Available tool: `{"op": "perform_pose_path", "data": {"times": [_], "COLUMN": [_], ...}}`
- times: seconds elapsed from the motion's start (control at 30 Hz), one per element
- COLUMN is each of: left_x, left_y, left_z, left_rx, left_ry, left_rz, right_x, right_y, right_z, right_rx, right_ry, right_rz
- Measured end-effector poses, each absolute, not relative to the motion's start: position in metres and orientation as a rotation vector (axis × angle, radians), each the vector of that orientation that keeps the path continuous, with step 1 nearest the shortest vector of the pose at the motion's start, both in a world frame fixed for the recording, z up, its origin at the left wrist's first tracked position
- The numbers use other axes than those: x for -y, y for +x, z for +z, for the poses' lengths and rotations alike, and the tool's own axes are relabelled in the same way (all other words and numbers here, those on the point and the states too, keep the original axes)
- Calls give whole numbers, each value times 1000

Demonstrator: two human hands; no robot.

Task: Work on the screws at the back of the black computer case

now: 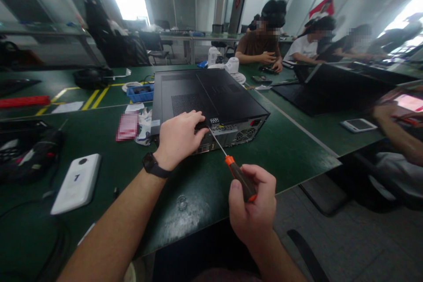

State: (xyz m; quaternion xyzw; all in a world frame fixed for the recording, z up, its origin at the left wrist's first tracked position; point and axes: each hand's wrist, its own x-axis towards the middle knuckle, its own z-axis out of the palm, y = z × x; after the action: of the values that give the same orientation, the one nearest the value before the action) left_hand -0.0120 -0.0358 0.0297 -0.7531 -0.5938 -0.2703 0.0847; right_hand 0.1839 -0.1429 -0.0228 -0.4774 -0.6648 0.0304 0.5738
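Note:
A black computer case [228, 92] lies flat on the green table, its rear panel with vents and ports facing me. My left hand [183, 132] rests on the near left edge of the case, fingers spread over the top and thumb near the rear edge. In my right hand [253, 194] is a screwdriver [238, 174] with a dark and orange handle. Its thin shaft points up and left, and the tip is at the rear edge of the case beside my left thumb. Whether the tip sits in a screw is too small to tell.
On the green table [291, 158], a white device [76, 183] marked 7 and a dark bag [29, 154] lie left. Behind them are a blue tray [140, 93] and a pink packet [127, 126]. People sit beyond, near black panels [330, 88] and a phone [358, 125].

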Motion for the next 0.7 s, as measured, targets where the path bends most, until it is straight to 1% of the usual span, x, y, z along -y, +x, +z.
{"op": "perform_pose_path", "data": {"times": [0.13, 0.33, 0.47, 0.6, 0.7], "left_x": [36, 36, 36, 37, 37], "left_y": [-12, -12, -12, -12, -12], "left_z": [31, 30, 30, 31, 31], "left_rx": [1775, 1769, 1778, 1773, 1772], "left_ry": [-2240, -2242, -2244, -2250, -2253], "left_rz": [-799, -799, -800, -805, -795], "right_x": [141, 142, 143, 142, 142], "right_y": [185, 187, 185, 186, 187], "right_z": [-22, -28, -25, -26, -29], "right_rx": [1555, 1541, 1541, 1548, 1544], "right_ry": [-1153, -1180, -1124, -1168, -1182], "right_rz": [-4, 134, 94, 13, 67]}}
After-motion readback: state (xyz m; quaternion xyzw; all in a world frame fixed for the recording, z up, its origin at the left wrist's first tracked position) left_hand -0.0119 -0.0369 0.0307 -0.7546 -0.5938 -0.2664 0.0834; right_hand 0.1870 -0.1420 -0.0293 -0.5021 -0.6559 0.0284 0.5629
